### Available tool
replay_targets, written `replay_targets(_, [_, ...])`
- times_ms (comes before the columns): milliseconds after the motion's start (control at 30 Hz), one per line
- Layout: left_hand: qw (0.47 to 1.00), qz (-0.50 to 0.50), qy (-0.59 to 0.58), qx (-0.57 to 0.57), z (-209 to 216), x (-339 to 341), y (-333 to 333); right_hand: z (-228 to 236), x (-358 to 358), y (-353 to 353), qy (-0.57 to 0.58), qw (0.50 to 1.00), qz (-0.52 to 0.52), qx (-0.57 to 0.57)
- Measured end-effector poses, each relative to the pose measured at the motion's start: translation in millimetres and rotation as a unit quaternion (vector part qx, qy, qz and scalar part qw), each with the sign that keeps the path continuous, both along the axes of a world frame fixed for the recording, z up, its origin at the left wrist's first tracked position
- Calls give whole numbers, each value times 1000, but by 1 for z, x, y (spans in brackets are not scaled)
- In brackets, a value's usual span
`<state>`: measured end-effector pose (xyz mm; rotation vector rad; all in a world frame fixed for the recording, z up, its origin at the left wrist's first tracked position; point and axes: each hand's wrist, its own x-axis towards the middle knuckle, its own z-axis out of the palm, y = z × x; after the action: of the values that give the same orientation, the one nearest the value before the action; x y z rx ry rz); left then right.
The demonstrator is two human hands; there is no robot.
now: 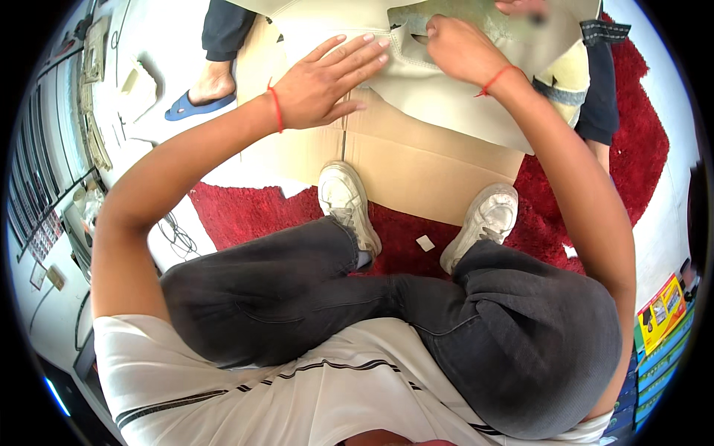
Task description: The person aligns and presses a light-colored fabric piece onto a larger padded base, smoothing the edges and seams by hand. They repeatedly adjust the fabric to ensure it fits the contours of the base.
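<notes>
A beige, leather-like cover with stitched seams lies stretched across the top of the view. My left hand rests palm down on its left part, fingers stretched out and apart. At a greyish-green opening in the cover, my right hand is closed, pinching the cover's edge beside a small turned-up flap. Its fingertips are partly hidden. Another person's hand touches the far side of the opening. On the right, pale yellow padding with a grey strip shows beneath the cover.
Flattened cardboard lies under the cover, on a red shaggy rug. My white shoes stand at its near edge. The other person's foot in a blue slipper is at the far left. A coiled cable lies on the left floor.
</notes>
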<state>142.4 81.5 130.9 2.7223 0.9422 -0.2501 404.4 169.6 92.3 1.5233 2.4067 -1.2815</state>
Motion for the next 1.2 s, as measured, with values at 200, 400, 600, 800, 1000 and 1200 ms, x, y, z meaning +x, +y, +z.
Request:
replay_targets(200, [998,0,-58,10,-52,-2,1,-50,-11,32,-39,994,96,-25])
replay_targets(400, [997,-15,-73,17,-73,-1,0,-58,-3,35,15,984,-32,-175])
replay_targets(600, [997,14,-72,11,-89,-11,-10,-10,13,-48,147,950,77,265])
replay_targets(800, [997,17,-72,8,-89,-11,-8,-2,8,-46,182,957,-11,224])
replay_targets(1000, [997,32,-64,-42,-61,-1,-1,-41,-3,-16,69,988,-113,75])
replay_targets(1200, [996,22,-59,-65,-55,11,4,-71,9,-8,247,960,-125,-35])
